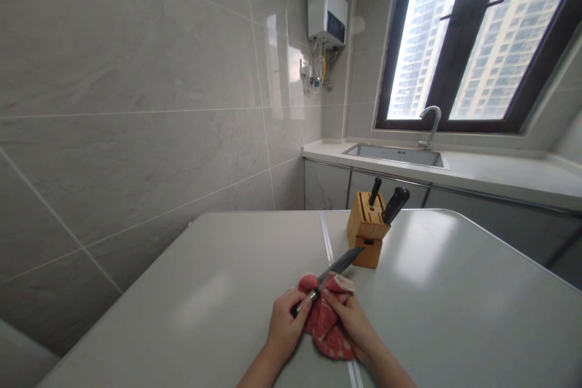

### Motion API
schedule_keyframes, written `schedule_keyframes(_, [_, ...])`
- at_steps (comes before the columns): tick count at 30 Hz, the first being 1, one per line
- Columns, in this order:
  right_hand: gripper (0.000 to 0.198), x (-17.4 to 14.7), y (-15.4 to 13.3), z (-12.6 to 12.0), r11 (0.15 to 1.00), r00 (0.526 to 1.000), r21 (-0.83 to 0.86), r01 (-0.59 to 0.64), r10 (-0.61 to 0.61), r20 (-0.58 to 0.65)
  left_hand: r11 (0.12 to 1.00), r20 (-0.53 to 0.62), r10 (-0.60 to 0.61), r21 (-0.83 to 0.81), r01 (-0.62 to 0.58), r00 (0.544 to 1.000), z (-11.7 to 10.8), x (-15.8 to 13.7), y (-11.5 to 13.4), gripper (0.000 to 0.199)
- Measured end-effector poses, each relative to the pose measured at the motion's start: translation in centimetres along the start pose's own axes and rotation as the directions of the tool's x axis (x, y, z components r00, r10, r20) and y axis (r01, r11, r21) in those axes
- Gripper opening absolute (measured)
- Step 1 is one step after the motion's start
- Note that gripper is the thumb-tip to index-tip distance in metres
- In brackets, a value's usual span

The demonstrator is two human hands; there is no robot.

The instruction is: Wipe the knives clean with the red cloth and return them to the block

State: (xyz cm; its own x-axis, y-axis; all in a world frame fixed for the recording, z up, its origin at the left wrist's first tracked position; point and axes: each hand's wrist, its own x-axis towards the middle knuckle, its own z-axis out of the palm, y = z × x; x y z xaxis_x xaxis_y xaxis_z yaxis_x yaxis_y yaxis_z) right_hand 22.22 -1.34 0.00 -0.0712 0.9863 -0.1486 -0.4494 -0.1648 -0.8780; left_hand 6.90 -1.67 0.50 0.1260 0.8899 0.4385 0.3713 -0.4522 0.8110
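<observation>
My left hand (pixel 287 316) is closed around the black handle of a kitchen knife (pixel 342 262), whose blade slants up and to the right, its tip in front of the knife block. A red cloth with pale spots (pixel 328 330) is bunched around the base of the blade and hangs below it. My right hand (pixel 348 313) pinches this cloth against the blade near the handle. Just beyond the blade's tip stands a wooden knife block (pixel 367 227), with a large black-handled knife (pixel 395 205) and a smaller black handle (pixel 375 191) sticking out of it.
Everything rests over a pale folding table (pixel 218 291) with a metal seam down its middle. Behind it runs a counter (pixel 491 173) with a sink (pixel 395 155) and a faucet (pixel 431 127). A tiled wall (pixel 159 73) rises at the left.
</observation>
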Motion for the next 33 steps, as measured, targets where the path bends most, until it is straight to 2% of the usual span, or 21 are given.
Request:
schedule_keyframes(13, [0.037,-0.02,-0.05,0.0,1.0,1.0,0.008,0.01,-0.01,0.006,1.0,0.013,-0.005,0.007,0.005,1.0,0.02,-0.01,-0.02,0.036])
schedule_keyframes(33, [0.035,-0.29,-0.37,0.18,1.0,1.0,0.027,0.011,-0.012,0.022,0.999,0.075,0.025,0.042,-0.028,0.997,0.23,-0.31,-0.63,0.03])
